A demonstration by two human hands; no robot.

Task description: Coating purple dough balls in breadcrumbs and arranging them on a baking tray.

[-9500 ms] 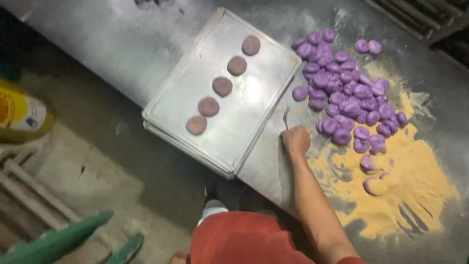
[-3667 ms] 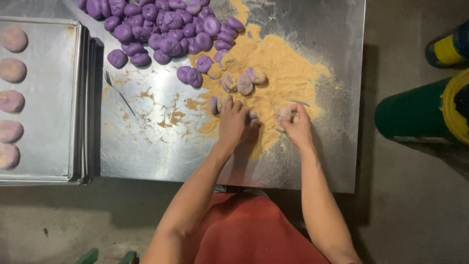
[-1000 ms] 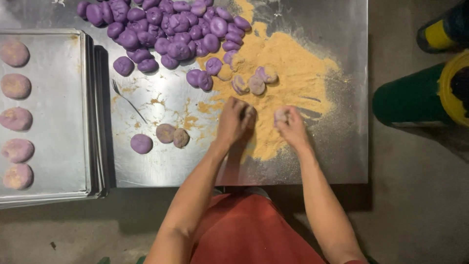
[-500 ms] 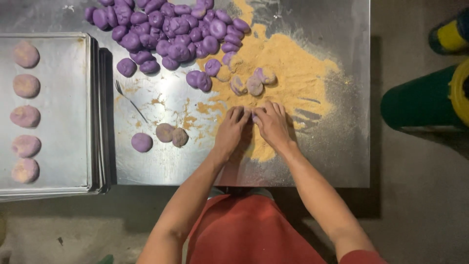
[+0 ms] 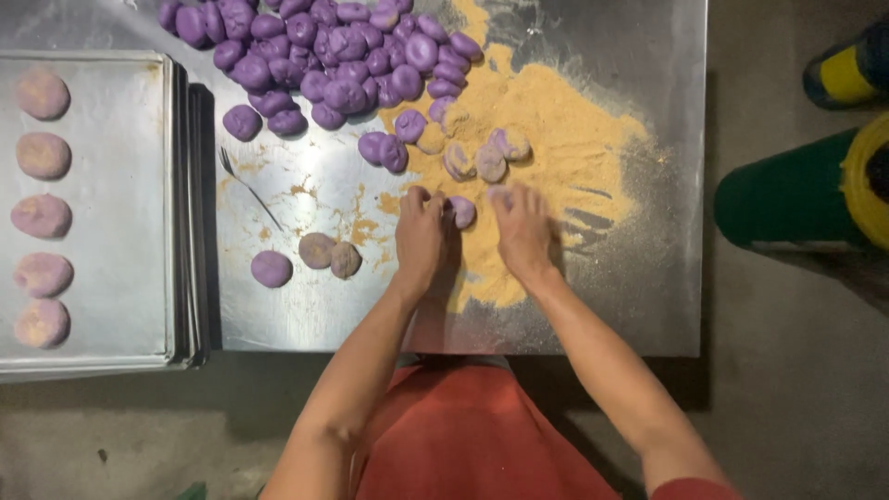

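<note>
Both my hands rest on a steel table [image 5: 630, 306] in a spread of orange-yellow crumbs [image 5: 556, 148]. My left hand [image 5: 421, 236] lies palm down with its fingertips beside a purple dough ball [image 5: 462, 211]. My right hand [image 5: 523, 231] lies flat just right of that ball, fingers spread over the crumbs and touching another ball at its fingertips. Three crumb-dusted balls [image 5: 486, 159] lie just beyond my hands. A big heap of purple dough balls [image 5: 324, 56] fills the far side of the table.
A stack of metal trays [image 5: 111, 278] at the left carries a column of several flattened coated pieces [image 5: 42, 215]. Two coated pieces [image 5: 331, 256] and one purple ball [image 5: 271, 268] lie left of my hands. A thin fork [image 5: 250, 190] lies nearby. Green and yellow containers [image 5: 806, 185] stand at the right.
My hands have come together from apart and slid forward into the crumbs toward the single purple ball. Earlier, several seconds ago, coated pieces appeared left of my hands.
</note>
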